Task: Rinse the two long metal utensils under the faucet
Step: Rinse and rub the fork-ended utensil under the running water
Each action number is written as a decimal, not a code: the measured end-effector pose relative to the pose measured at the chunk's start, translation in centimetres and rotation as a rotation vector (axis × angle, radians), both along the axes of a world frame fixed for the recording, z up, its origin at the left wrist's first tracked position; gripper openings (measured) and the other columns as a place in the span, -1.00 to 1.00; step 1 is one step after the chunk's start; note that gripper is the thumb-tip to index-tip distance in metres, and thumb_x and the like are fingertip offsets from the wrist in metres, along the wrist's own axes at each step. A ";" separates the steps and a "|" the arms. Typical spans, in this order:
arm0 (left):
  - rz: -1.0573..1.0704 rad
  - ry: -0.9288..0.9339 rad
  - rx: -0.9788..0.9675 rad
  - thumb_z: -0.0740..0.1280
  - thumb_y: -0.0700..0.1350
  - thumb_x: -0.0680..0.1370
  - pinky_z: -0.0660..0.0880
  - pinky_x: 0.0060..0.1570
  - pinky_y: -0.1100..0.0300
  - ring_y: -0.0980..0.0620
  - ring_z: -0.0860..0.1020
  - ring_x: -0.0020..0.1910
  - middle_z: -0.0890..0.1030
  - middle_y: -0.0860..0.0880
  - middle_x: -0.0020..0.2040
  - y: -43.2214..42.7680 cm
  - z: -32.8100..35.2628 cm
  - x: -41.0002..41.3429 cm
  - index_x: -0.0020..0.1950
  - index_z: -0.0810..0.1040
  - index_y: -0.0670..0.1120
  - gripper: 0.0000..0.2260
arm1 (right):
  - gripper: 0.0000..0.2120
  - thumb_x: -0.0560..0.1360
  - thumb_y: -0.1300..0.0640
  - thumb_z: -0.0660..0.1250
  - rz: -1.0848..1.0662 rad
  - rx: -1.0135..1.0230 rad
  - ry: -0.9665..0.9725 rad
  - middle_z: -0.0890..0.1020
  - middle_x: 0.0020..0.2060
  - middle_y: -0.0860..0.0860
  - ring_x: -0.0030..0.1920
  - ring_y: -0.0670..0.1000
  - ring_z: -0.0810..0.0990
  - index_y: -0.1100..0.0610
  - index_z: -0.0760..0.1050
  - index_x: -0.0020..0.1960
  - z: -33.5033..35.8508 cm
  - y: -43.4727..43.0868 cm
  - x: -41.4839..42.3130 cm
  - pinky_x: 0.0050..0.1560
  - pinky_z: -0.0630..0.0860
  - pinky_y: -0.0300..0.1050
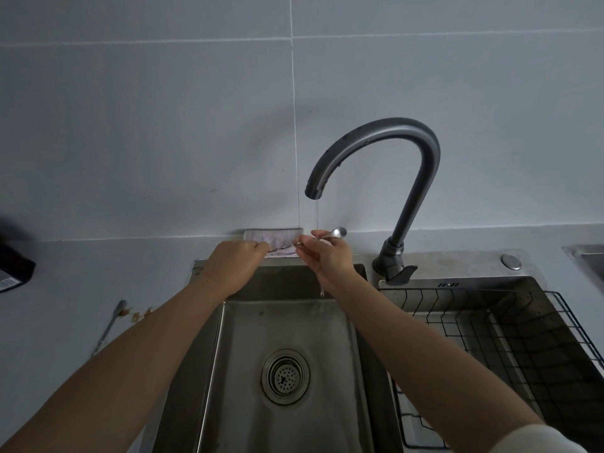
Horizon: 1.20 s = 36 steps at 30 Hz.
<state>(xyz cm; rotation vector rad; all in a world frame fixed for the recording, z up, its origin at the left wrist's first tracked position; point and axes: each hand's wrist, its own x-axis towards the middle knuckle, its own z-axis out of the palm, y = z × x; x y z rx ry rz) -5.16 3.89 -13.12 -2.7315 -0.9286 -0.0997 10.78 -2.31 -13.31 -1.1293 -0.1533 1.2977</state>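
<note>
A long metal spoon with a twisted handle [283, 248] lies level between my hands, above the back of the sink [287, 322]. My left hand [233, 261] grips its handle end. My right hand [327, 256] pinches the shaft near the bowl [339, 232], which sticks out to the right. A thin stream of water falls from the dark gooseneck faucet [376, 148] onto the spoon at my right fingers. A second long metal utensil [109, 326] lies on the counter left of the sink, with brown smears near its top end.
A pale folded cloth [273, 238] rests against the wall behind the spoon. A black wire rack [510, 348] fills the right basin. The faucet lever [400, 276] points forward. A dark object [14, 266] sits at the far left counter edge.
</note>
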 end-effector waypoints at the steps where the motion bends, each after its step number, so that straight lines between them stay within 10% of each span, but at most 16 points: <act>1: 0.004 0.005 -0.008 0.54 -0.39 -0.13 0.34 -0.73 0.33 -0.03 0.42 -0.75 0.50 -0.08 -0.64 -0.1 0.0 -0.3 -0.39 0.56 -0.18 -0.62 | -0.88 0.49 0.37 0.28 -0.006 -0.020 -0.020 0.59 -0.24 0.14 -0.26 0.03 0.62 0.19 0.40 -0.12 -0.1 0.0 0.0 -0.21 0.61 -0.22; 8: 0.067 0.059 -0.030 0.57 -0.34 -0.17 0.33 -0.75 0.31 -0.03 0.42 -0.75 0.49 -0.07 -0.66 0.0 -0.3 -2.0 -0.40 0.53 -0.16 -0.58 | -0.71 0.63 0.10 0.04 0.060 0.000 -0.028 0.61 -0.25 0.15 -0.27 0.05 0.63 0.21 0.42 -0.14 -0.2 -0.1 -0.2 -0.23 0.61 -0.16; 17: 0.107 0.068 -0.084 0.51 -0.46 -0.03 0.28 -0.64 0.30 -0.12 0.46 -0.70 0.54 -0.14 -0.60 -0.1 0.5 -3.3 -0.40 0.52 -0.20 -0.67 | -0.86 0.45 0.40 0.32 -0.005 -0.079 -0.099 0.58 -0.29 0.12 -0.29 0.04 0.61 0.22 0.45 -0.22 0.0 0.0 0.1 -0.19 0.61 -0.19; 36: 0.116 0.025 -0.138 0.36 -0.44 0.30 0.33 -0.46 0.10 -0.25 0.58 -0.41 0.62 -0.30 -0.36 -0.2 1.2 -2.9 -0.23 0.53 -0.28 -0.88 | -0.82 0.56 0.20 0.21 -0.013 -0.027 -0.168 0.59 -0.35 0.12 -0.37 0.02 0.63 0.20 0.46 -0.20 -0.1 0.3 -0.2 -0.22 0.63 -0.17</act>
